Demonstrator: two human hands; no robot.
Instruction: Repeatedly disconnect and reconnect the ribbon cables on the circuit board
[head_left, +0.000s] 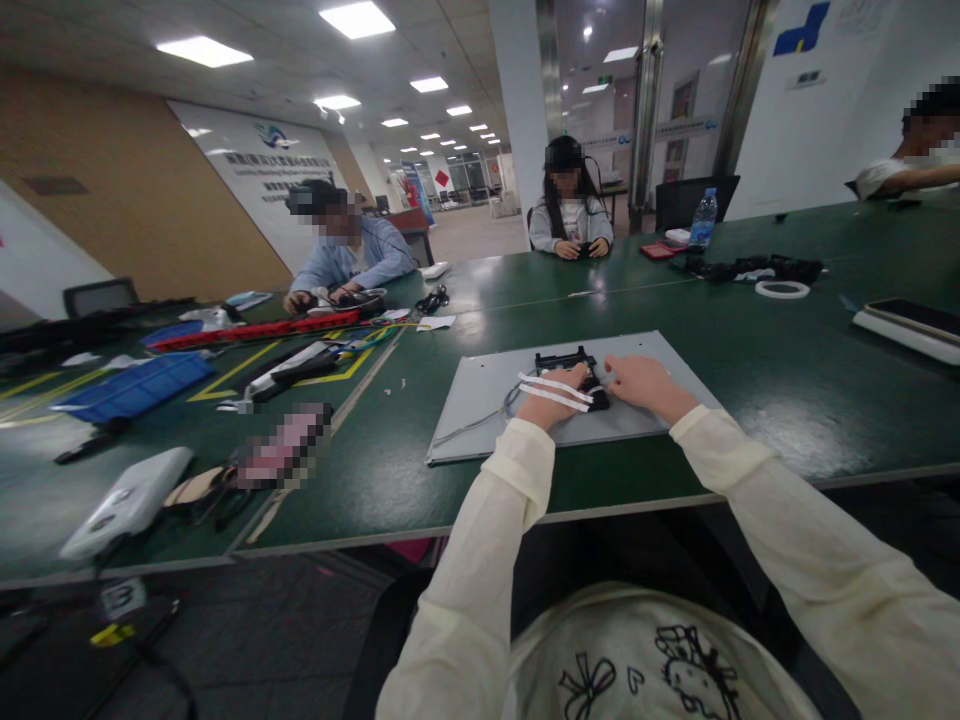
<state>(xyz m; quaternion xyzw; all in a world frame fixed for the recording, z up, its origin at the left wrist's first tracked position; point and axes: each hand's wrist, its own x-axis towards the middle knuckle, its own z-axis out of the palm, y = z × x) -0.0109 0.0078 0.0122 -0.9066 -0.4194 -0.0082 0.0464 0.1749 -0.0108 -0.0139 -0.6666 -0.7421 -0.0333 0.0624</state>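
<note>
A grey mat [487, 400] lies on the green table [787, 370] in front of me. On it sits a small black frame-like part [564, 360] with a thin grey cable running off to the left. My left hand [553, 395] rests on the near edge of that part, fingers curled over it, with two white strips across the back of the hand. My right hand [646, 382] lies beside the part on the right, fingers bent toward it and touching its right edge. Whether either hand grips the part is hidden.
Three other people sit along the far side of the table. A water bottle [703, 220], black items [757, 268], a white tape ring [781, 289] and a flat device [907, 325] lie to the right. Blue trays [135, 388], red bars and tools cover the left table.
</note>
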